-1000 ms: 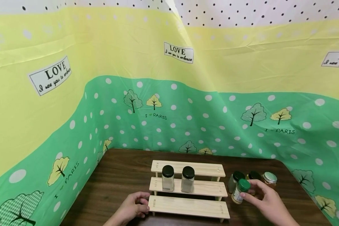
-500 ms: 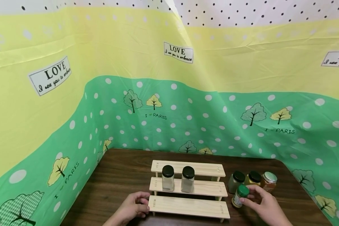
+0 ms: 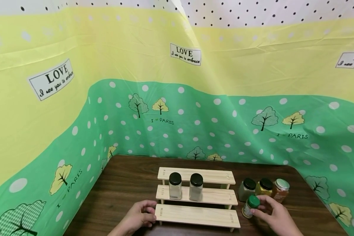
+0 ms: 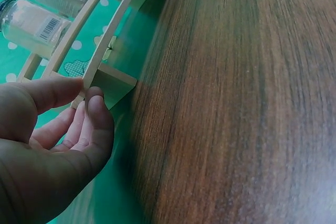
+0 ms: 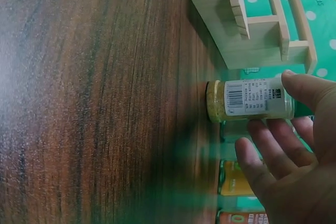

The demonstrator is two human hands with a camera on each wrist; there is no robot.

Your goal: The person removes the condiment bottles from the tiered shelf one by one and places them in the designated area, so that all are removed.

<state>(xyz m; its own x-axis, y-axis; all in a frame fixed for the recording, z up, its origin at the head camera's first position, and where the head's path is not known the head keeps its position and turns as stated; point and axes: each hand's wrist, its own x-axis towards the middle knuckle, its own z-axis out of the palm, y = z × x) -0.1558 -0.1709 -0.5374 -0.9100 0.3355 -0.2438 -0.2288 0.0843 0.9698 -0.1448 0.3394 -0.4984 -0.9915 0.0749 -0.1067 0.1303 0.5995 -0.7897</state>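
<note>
My right hand holds a green-lidded spice jar upright by its upper part, at the right end of a three-tier wooden rack. In the right wrist view the thumb and fingers lie on either side of the jar's lid end; its label carries a barcode, and its base is at the tabletop. My left hand pinches the left end of the rack's front board, thumb on top and fingers beneath in the left wrist view. Two clear jars with black lids stand on the middle tier.
Behind the held jar, three more jars stand in a row: a greyish one, a yellow one and an orange one with a pale lid. Printed green and yellow fabric borders the dark wooden table.
My right hand has brought the green-lidded jar lower and slightly nearer, exposing the yellow and orange jars behind. My left hand has stayed at the rack.
</note>
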